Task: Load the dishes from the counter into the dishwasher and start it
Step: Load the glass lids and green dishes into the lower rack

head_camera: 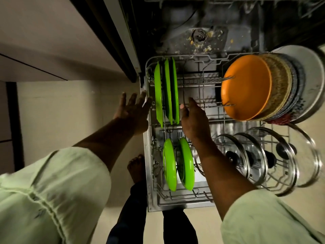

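Several plates (282,88) behind the orange plate (246,87) show only rims.

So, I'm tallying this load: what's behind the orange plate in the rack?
A speckled tan plate, then several darker plate rims, then a large steel dish. Only edges show; the orange plate covers their faces, so no exact count.

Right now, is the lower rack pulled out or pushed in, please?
Pulled out: the rack sits over the open door, forward of the tub.
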A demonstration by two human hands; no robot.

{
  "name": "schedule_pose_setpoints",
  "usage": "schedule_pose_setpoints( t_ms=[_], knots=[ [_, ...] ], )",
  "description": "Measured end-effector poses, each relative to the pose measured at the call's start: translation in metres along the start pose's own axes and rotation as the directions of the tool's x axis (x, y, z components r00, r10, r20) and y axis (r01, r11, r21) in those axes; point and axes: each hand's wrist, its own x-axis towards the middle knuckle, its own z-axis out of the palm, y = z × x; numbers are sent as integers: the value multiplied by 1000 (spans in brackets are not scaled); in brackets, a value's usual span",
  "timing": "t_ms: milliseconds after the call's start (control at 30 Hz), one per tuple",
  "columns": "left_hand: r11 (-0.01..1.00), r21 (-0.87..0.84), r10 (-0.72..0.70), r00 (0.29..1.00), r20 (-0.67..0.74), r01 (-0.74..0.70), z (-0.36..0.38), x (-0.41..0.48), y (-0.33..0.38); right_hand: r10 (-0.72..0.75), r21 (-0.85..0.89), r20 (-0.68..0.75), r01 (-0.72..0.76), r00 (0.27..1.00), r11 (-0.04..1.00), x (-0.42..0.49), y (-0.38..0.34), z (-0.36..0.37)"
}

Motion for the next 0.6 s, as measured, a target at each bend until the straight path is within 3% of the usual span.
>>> schedule_pose_setpoints(
  t_ms=[333,467,600],
  knots=[
    [989,-109,-109,989,-102,98,-20,-77,4,-265,-343,89,279,960,897,-52,-30,-23],
    [970,-168,-190,979,-75,176,-38,-133,19,-310,-395,187,361,932,845,-95,-50,-60],
    [944,-261,-240,962,-129,200,-69,-200,40,-365,-418,197,415,910,808,-149,-75,-107]
  ],
)
